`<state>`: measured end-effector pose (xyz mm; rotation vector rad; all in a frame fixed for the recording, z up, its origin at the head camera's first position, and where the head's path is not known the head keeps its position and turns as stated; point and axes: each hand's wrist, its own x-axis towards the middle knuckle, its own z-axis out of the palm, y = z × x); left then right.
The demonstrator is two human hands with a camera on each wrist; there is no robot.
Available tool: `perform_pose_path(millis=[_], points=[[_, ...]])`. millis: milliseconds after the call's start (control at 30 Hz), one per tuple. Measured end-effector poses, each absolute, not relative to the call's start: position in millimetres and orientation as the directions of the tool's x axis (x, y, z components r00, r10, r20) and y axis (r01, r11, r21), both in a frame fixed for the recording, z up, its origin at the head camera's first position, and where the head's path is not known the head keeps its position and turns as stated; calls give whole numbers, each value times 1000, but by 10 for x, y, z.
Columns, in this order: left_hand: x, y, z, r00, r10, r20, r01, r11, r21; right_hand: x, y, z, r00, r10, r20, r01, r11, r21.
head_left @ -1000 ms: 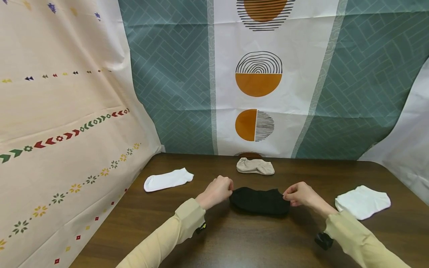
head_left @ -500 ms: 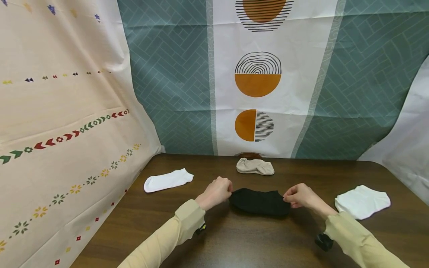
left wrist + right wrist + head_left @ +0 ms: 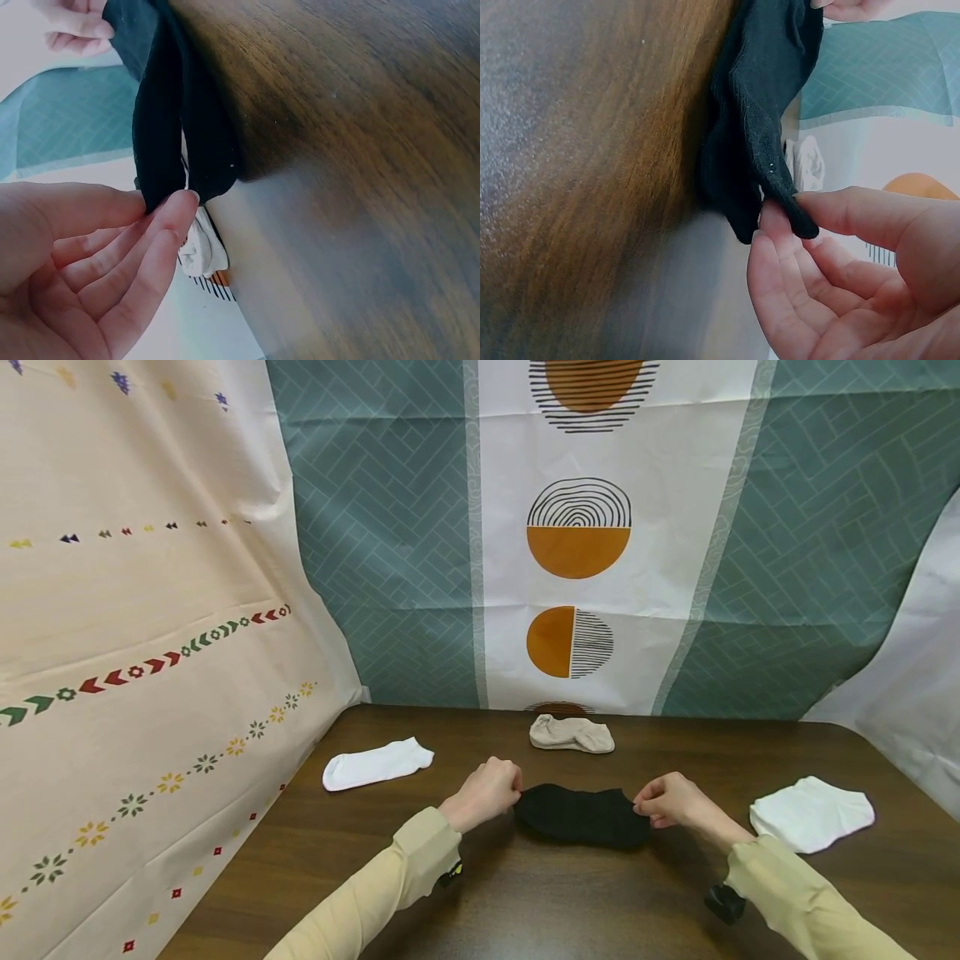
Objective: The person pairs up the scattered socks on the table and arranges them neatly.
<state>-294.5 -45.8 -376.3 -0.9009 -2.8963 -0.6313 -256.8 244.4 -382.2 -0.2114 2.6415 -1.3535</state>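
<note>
Black socks [image 3: 581, 814], seemingly two laid together, stretch from side to side in the middle of the head view. My left hand [image 3: 486, 789] pinches their left end between thumb and fingertips. At the right end, my right hand [image 3: 675, 800] pinches a corner. In the left wrist view, the black cloth [image 3: 161, 120] shows two layers with a narrow gap, and the left thumb and fingers grip its tip. The right wrist view shows the right thumb and index finger holding one layer [image 3: 769, 150], while the other layer hangs beside it, near the fingertips.
On the brown wooden table [image 3: 570, 902], a white sock [image 3: 377, 764] lies at the left. Folded beige socks [image 3: 572, 733] sit at the back, behind the black ones. White socks [image 3: 812, 814] lie to the right, close to my right wrist. A patterned curtain [image 3: 405, 568] hangs behind the table.
The black socks and both hands sit very slightly lower in the head view, with the grips unchanged. Otherwise hardly anything has moved.
</note>
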Motion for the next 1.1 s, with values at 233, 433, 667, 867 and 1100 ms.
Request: perform_pose_path(millis=[233,433,667,867,1100], points=[[-2932,-466,-3773,-824,541,171,563,744,359,-2584,2434,-3841,-981,-171,-88,-31,592,-805],[-2952,-433,-3754,-815,534,225,580,756,305,-2566,2421,-3819,-991,-137,-7,-82,631,-771],[-2931,-331,-3672,-804,545,238,594,755,278,-2552,2396,-3780,-988,-143,65,-142,645,-751],[-2892,-223,-3624,-774,578,260,630,743,226,-2530,2332,-3741,-975,-174,137,-218,653,-725],[-2835,-127,-3599,-740,618,266,668,720,186,-2524,2217,-3725,-933,-237,272,-358,712,-605]])
